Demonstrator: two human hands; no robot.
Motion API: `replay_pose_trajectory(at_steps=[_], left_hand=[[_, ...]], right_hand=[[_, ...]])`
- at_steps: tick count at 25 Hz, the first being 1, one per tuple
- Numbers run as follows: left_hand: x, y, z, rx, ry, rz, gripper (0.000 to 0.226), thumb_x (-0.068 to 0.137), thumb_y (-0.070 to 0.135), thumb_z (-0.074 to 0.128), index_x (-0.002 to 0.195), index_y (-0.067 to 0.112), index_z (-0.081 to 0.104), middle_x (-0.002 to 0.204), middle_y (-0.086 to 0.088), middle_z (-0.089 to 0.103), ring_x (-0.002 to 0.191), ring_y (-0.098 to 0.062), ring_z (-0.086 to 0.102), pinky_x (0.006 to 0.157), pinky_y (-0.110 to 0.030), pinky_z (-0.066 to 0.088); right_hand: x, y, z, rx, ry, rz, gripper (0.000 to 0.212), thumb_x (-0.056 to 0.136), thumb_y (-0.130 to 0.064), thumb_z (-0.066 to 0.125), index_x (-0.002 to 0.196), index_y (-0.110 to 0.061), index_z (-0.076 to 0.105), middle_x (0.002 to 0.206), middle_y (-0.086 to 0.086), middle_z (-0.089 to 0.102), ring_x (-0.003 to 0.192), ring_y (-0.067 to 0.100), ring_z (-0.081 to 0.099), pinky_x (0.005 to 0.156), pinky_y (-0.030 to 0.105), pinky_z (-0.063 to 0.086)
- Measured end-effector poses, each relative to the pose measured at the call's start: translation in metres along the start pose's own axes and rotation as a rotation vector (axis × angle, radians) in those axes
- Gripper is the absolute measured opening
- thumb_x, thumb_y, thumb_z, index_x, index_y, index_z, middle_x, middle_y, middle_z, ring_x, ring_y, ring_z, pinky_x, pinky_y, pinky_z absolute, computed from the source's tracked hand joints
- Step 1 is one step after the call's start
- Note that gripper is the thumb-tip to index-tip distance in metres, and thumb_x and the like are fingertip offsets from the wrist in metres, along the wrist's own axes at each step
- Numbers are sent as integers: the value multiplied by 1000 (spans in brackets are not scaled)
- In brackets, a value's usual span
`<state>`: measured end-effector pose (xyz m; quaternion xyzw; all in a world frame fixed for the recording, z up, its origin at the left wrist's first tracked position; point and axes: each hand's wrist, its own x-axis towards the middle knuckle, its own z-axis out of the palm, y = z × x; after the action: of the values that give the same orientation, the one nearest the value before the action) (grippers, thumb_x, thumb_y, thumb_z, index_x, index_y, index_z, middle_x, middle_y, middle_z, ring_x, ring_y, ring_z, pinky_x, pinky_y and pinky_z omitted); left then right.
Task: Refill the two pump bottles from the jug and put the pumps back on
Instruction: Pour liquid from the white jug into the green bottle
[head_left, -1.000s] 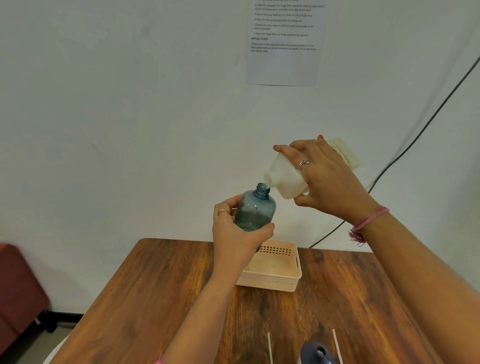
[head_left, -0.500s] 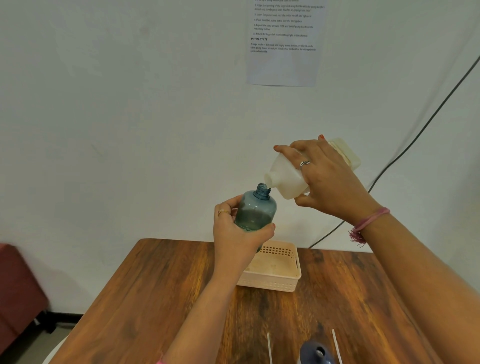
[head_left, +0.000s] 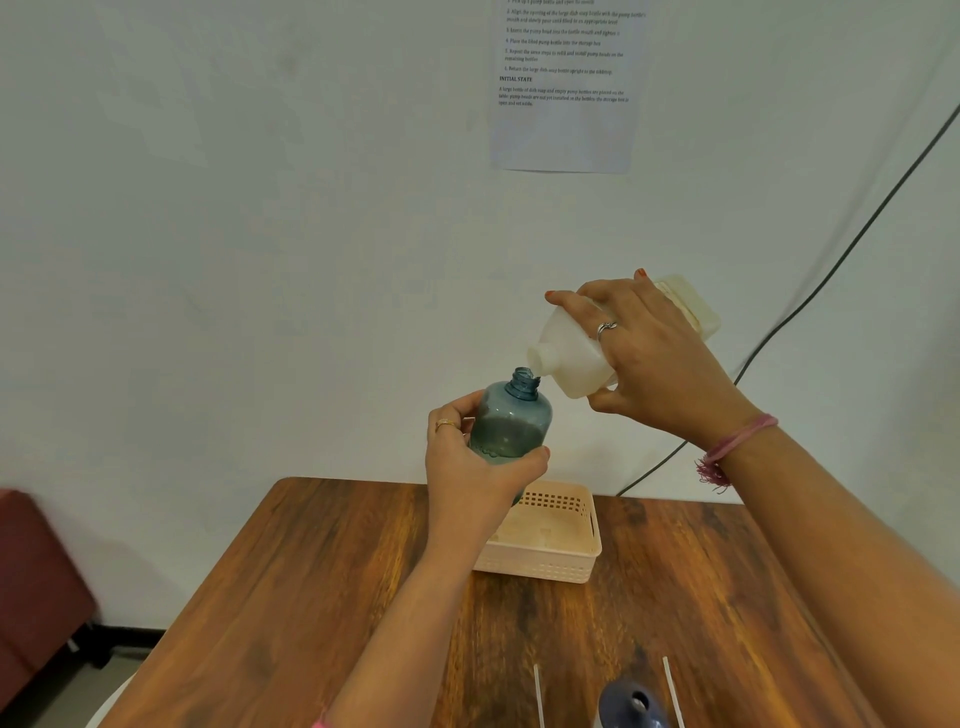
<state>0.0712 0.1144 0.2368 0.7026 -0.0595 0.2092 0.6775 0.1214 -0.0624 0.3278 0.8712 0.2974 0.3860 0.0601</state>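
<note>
My left hand (head_left: 475, 470) holds a blue translucent pump bottle (head_left: 511, 421) in the air above the table, its neck open and uncapped, liquid filling roughly the lower half. My right hand (head_left: 649, 358) grips a white jug (head_left: 576, 345) tilted down to the left, its spout right beside the bottle's mouth. A second blue bottle (head_left: 631, 706) shows only its open top at the bottom edge. Two thin white pump tubes (head_left: 538, 696) (head_left: 673, 693) lie on either side of it; the pump heads are out of view.
A cream plastic basket (head_left: 563, 558) sits on the wooden table (head_left: 311, 597) just behind my left hand. A black cable (head_left: 831, 270) runs down the white wall at right. A dark red seat (head_left: 36, 582) stands left of the table. A printed sheet (head_left: 566, 83) hangs on the wall.
The bottle has shifted very slightly lower and to the right; the jug stays tilted over its mouth. Both hands keep their grips.
</note>
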Motion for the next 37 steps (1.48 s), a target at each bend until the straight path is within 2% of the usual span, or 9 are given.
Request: replay_pose_trajectory(at_steps=[37], left_hand=[[-1,-2,-1,-30,-3,-19,72,59,12,87,115,32,46,116,8,51,98,-3,55,67,-8,51]], right_hand=[[2,-1,-1,-26,19,-27,99,52,-18,86,139,-14,39,121,18,53,113,38,51,108,57,26]])
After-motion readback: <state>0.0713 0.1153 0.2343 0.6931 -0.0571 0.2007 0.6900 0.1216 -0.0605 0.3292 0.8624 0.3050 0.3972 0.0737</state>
